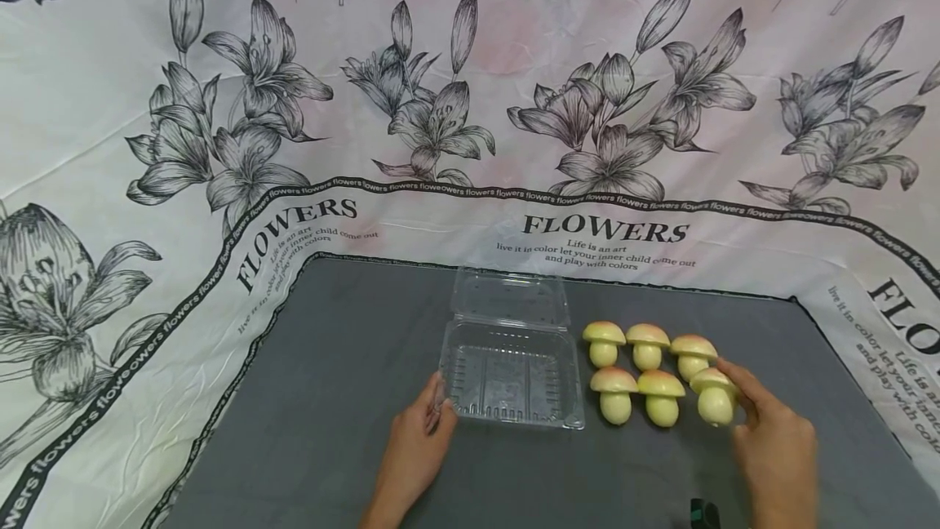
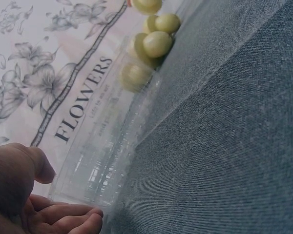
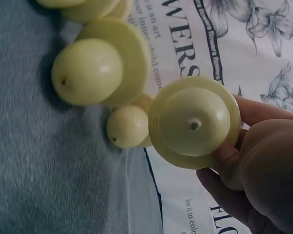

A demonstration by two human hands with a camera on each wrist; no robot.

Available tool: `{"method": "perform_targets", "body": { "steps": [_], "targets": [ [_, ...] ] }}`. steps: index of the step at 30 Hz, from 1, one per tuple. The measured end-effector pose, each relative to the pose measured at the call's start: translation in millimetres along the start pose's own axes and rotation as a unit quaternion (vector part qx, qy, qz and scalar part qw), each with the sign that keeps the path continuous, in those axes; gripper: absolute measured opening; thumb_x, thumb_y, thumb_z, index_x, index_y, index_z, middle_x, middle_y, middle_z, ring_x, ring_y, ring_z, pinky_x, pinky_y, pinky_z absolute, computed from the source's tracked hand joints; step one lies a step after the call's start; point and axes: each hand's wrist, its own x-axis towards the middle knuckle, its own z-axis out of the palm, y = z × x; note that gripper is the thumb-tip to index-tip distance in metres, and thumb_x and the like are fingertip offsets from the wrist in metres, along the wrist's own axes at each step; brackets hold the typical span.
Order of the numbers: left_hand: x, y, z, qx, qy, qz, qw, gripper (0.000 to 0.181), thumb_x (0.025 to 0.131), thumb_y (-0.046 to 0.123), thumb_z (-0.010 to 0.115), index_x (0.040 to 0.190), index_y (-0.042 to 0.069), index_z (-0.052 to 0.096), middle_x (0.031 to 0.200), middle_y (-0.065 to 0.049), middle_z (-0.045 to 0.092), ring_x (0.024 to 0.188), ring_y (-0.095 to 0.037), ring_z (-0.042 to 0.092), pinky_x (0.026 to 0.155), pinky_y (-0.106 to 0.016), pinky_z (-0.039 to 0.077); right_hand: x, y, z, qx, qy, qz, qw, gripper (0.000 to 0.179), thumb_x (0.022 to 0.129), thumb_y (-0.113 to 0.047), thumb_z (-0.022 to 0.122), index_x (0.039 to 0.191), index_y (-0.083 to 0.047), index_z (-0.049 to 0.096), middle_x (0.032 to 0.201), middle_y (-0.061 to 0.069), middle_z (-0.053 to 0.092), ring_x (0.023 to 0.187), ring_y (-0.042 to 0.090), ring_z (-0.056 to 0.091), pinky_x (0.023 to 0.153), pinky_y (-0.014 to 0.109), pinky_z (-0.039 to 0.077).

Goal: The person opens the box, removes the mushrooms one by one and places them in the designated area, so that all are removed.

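Observation:
A clear plastic clamshell container (image 1: 507, 415) lies with its lid (image 1: 510, 298) folded back. At its left edge, my left hand (image 1: 417, 435) holds the rim between thumb and fingers; the left wrist view shows the container's side (image 2: 83, 175) there. My right hand (image 1: 774, 427) grips a toy mushroom (image 1: 716, 403), pale yellow with an orange-tinged cap. In the right wrist view this mushroom (image 3: 195, 122) has its stem end toward the camera, thumb and fingers at its cap. Several like mushrooms (image 1: 662, 406) stand in two rows right of the container.
Grey cloth (image 1: 330, 382) covers the work surface. Around it runs a white sheet (image 1: 441, 227) with flower prints and lettering, rising behind as a backdrop. A small dark object (image 1: 703, 513) shows at the bottom edge, near my right forearm.

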Motion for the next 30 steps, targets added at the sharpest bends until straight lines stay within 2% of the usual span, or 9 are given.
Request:
{"method": "perform_targets", "body": {
  "steps": [1,4,7,11,14,18,21,30],
  "targets": [
    [0.2,0.3,0.0,0.001,0.000,-0.002,1.0000,0.054,0.104,0.021,0.064,0.154,0.002,0.054,0.142,-0.021,0.064,0.124,-0.026,0.068,0.102,-0.039,0.059,0.6,1.8,0.1,-0.003,-0.002,-0.009,1.0000,0.087,0.071,0.031,0.056,0.143,-0.017,0.068,0.092,0.030,0.075,0.046,0.020,0.028,0.048,0.029,0.015],
    [0.6,-0.1,0.2,0.001,0.001,0.001,1.0000,0.054,0.104,0.020,0.063,0.154,0.000,0.053,0.142,-0.021,0.064,0.124,-0.026,0.068,0.102,-0.038,0.059,2.8,4.9,-0.3,-0.004,-0.002,-0.035,0.9994,0.083,0.072,0.030,0.059,0.141,-0.016,0.070,0.086,0.027,0.074,0.047,0.019,0.028,0.048,0.029,0.016],
    [0.7,-0.4,0.3,-0.001,0.002,0.003,1.0000,0.054,0.104,0.019,0.063,0.153,0.000,0.053,0.142,-0.021,0.064,0.124,-0.026,0.068,0.101,-0.036,0.059,5.2,6.5,-1.2,-0.003,-0.008,-0.049,0.9988,0.082,0.071,0.029,0.059,0.139,-0.015,0.071,0.092,0.028,0.074,0.049,0.020,0.032,0.049,0.030,0.019],
    [1.0,-0.8,0.8,0.002,0.001,0.007,1.0000,0.054,0.104,0.018,0.064,0.153,0.000,0.053,0.141,-0.022,0.064,0.124,-0.027,0.068,0.100,-0.037,0.060,8.4,10.3,-2.6,-0.010,-0.044,-0.045,0.9980,0.083,0.071,0.029,0.058,0.143,-0.013,0.067,0.100,0.032,0.073,0.052,0.022,0.036,0.050,0.033,0.022],
    [1.3,-0.8,1.3,0.007,0.001,0.009,0.9999,0.054,0.104,0.019,0.064,0.153,0.000,0.054,0.140,-0.022,0.064,0.123,-0.027,0.069,0.101,-0.039,0.059,11.7,14.8,-2.3,-0.015,-0.063,-0.048,0.9967,0.083,0.069,0.028,0.060,0.143,-0.010,0.065,0.099,0.033,0.072,0.055,0.025,0.040,0.051,0.035,0.026],
    [1.1,-0.3,1.0,0.010,0.000,0.009,0.9999,0.055,0.104,0.020,0.063,0.153,-0.001,0.053,0.141,-0.022,0.064,0.124,-0.027,0.068,0.102,-0.041,0.059,14.0,20.7,0.3,-0.017,-0.071,-0.064,0.9952,0.083,0.065,0.026,0.063,0.140,-0.008,0.067,0.095,0.032,0.072,0.060,0.032,0.049,0.051,0.045,0.036],
    [0.7,-0.3,0.5,0.009,-0.002,0.008,0.9999,0.055,0.104,0.020,0.063,0.154,0.000,0.053,0.142,-0.022,0.064,0.125,-0.027,0.067,0.102,-0.041,0.059,14.8,23.7,2.8,-0.014,-0.080,-0.072,0.9941,0.083,0.064,0.025,0.064,0.140,-0.008,0.067,0.093,0.031,0.071,0.061,0.034,0.051,0.051,0.050,0.040],
    [1.4,-0.5,0.9,-0.003,-0.007,0.003,1.0000,0.054,0.105,0.020,0.062,0.154,-0.001,0.052,0.144,-0.022,0.061,0.127,-0.028,0.066,0.102,-0.037,0.058,17.9,30.7,8.3,-0.020,-0.131,-0.070,0.9887,0.083,0.070,0.026,0.063,0.145,-0.009,0.062,0.101,0.036,0.070,0.059,0.030,0.046,0.052,0.041,0.035]
  ]
}}
